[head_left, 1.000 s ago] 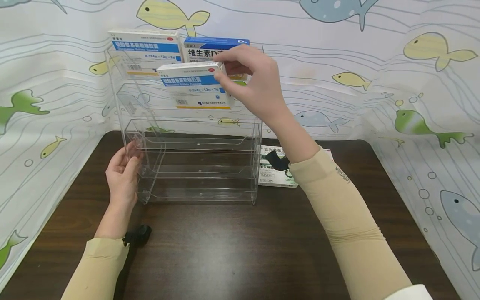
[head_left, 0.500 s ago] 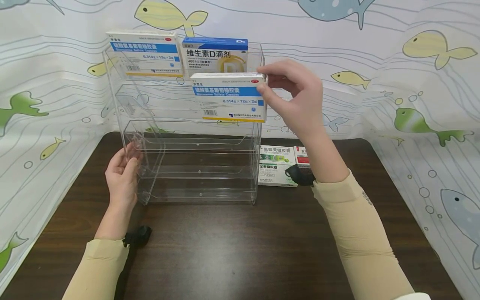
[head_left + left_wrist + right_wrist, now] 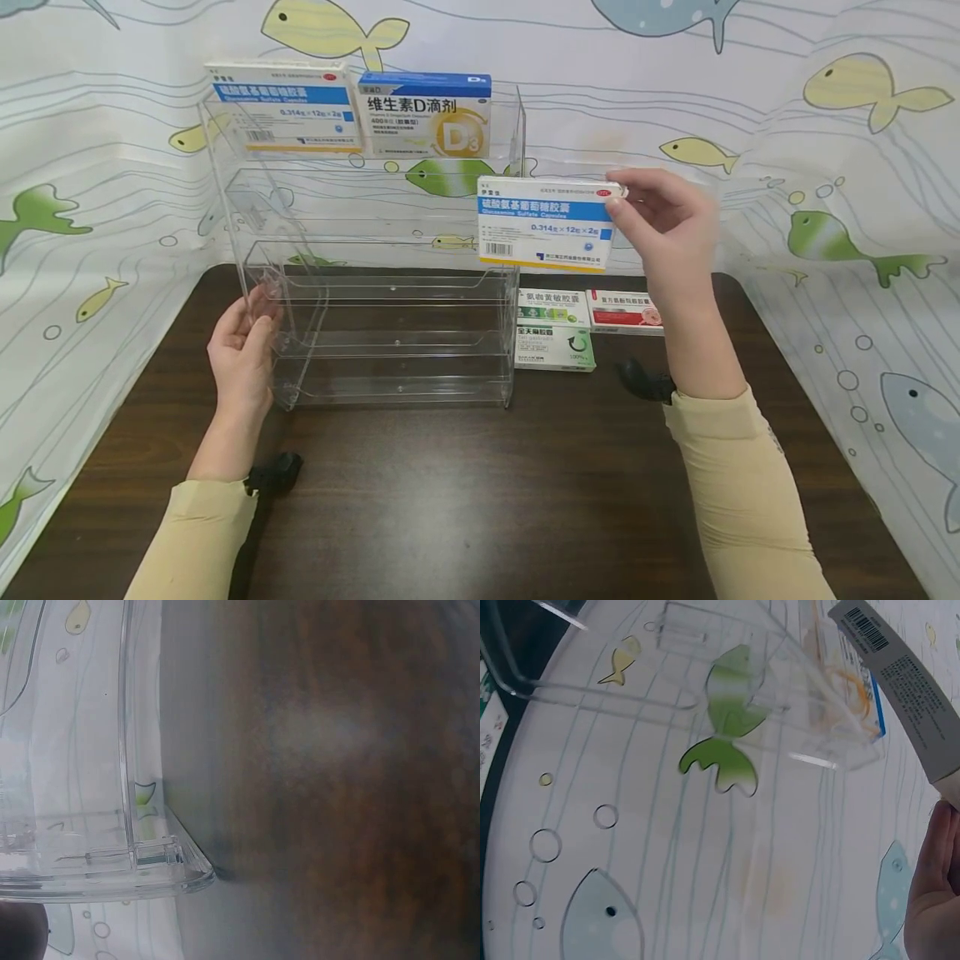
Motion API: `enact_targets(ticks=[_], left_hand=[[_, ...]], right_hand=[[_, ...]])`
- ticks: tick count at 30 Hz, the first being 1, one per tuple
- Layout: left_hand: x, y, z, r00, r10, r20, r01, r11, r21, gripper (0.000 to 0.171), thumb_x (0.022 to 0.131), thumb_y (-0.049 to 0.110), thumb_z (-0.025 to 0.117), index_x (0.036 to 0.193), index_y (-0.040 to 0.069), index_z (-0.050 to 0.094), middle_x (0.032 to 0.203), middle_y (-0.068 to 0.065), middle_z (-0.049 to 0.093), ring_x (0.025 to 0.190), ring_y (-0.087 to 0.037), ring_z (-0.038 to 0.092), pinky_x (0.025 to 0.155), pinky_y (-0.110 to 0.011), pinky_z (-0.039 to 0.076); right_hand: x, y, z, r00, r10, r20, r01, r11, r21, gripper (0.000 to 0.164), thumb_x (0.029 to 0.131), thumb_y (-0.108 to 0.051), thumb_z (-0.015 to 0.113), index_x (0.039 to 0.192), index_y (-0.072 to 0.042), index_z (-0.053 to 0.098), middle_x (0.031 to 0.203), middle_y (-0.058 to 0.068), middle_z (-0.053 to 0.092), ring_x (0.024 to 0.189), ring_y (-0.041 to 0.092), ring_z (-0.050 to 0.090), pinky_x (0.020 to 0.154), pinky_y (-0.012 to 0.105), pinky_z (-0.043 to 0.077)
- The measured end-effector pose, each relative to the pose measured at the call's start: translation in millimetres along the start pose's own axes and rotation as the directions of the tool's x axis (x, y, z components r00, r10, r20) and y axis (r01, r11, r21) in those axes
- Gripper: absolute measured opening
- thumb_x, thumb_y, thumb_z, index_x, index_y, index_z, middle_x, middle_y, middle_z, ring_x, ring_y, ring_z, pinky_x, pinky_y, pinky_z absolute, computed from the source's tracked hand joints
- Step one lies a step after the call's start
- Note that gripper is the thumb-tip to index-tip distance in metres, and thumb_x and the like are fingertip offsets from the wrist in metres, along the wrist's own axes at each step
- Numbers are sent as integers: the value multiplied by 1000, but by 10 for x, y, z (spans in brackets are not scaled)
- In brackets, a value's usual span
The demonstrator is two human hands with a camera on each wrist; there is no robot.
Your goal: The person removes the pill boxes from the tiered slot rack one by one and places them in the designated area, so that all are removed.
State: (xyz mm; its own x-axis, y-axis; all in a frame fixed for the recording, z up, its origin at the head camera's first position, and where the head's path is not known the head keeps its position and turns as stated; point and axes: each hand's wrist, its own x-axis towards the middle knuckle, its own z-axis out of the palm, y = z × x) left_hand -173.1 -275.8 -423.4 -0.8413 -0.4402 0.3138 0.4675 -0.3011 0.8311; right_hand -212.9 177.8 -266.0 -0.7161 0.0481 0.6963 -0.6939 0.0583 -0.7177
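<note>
My right hand (image 3: 678, 242) pinches a white and blue medicine box (image 3: 546, 227) at its right end, thumb on the front. The box is held upright in the air, overlapping the right edge of a clear tiered display rack (image 3: 397, 390). Seen in the right wrist view, the box's grey printed side (image 3: 900, 686) sticks out from the fingers. My left hand (image 3: 243, 350) grips the rack's left side wall low down. In the top tier stand a matching white and blue box (image 3: 281, 108) and, beside it, a blue and white vitamin D box (image 3: 426, 117).
To the right of the rack, flat on the dark wooden table (image 3: 420, 500), lie a green and white box (image 3: 553, 348), another green-banded box (image 3: 551, 307) and a red and white box (image 3: 622, 310). A fish-patterned sheet (image 3: 615, 108) stands behind and at both sides.
My right hand has carried the white and blue box rightward and down, away from the top tier, uncovering the vitamin D box. The left hand keeps its grip on the rack.
</note>
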Motion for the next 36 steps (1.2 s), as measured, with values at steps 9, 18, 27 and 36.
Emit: enact_targets(ticks=[9, 18, 27, 36], left_hand=[[3, -3, 7, 1000, 0, -10, 0, 999, -35, 35, 101, -17, 48, 123, -2, 70, 120, -4, 80, 114, -12, 75, 100, -19, 61], [12, 13, 14, 1000, 4, -3, -4, 999, -33, 35, 101, -16, 48, 124, -1, 70, 121, -3, 80, 115, -13, 75, 101, -19, 60], [7, 8, 32, 1000, -9, -8, 9, 1000, -22, 35, 101, -16, 49, 124, -1, 70, 121, -3, 80, 115, -12, 75, 101, -19, 60], [5, 14, 24, 1000, -21, -14, 21, 1000, 2, 37, 101, -17, 46, 124, -1, 70, 123, -2, 79, 116, -11, 74, 102, -18, 60]], right_hand=[[-210, 130, -371, 974, 181, -138, -168, 980, 102, 19, 94, 3, 69, 109, -1, 81, 103, 4, 79, 87, 16, 71, 80, 20, 62], [-467, 315, -684, 934, 304, -188, -299, 953, 56, 18, 92, 7, 72, 105, -1, 83, 99, 1, 81, 86, 15, 72, 82, 19, 62], [-749, 490, -996, 861, 459, -221, -486, 869, -89, 21, 93, -3, 78, 114, -2, 81, 101, -8, 80, 90, 11, 68, 83, 9, 57], [-998, 667, -1303, 793, 565, -229, -605, 774, -186, 26, 96, -12, 78, 121, -5, 78, 104, -15, 77, 95, 7, 64, 85, 4, 52]])
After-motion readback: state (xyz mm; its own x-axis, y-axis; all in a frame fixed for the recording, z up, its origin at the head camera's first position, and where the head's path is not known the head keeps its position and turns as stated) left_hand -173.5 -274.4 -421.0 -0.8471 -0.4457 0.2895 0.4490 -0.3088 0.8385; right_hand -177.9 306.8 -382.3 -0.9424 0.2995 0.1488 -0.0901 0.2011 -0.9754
